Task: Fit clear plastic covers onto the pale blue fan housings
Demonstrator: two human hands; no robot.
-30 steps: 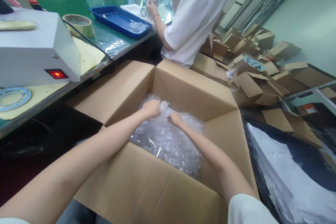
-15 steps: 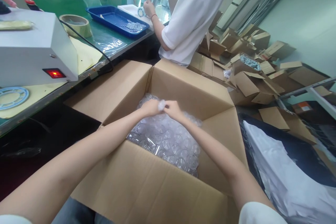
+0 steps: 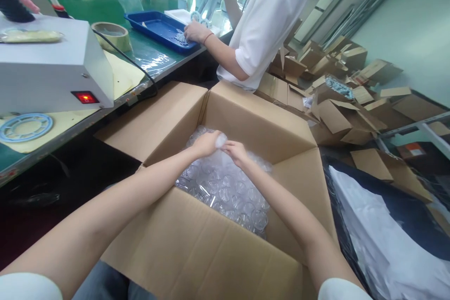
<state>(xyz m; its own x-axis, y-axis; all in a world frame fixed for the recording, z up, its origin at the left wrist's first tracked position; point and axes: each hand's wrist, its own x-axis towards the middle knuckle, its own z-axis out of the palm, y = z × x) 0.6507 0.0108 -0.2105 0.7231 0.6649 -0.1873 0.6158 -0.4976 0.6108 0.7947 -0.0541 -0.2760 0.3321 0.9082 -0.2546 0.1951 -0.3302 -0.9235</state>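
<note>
An open cardboard box (image 3: 211, 243) stands in front of me. Inside it lies a clear plastic bag (image 3: 206, 168) filled with many clear round plastic pieces (image 3: 242, 199). My left hand (image 3: 206, 144) is closed around the bag's gathered neck, and a whitish bunch of film (image 3: 221, 140) sticks out past its fingers. Just to the right, my right hand (image 3: 236, 151) has its fingertips pinched against that bunched film. Both hands are above the far part of the contents. The exact grip of the fingertips is small and partly hidden.
On the bench at left are a grey machine (image 3: 45, 65) with a lit red switch, a tape roll (image 3: 111, 36), a blue ring (image 3: 26, 127) and a blue tray (image 3: 158, 28). A co-worker (image 3: 267, 33) stands beyond the box. Cardboard boxes (image 3: 337, 117) crowd the right.
My right fingers have shifted slightly right along the bunched film, and more of it shows between my hands. The co-worker's hand has come down to the blue tray.
</note>
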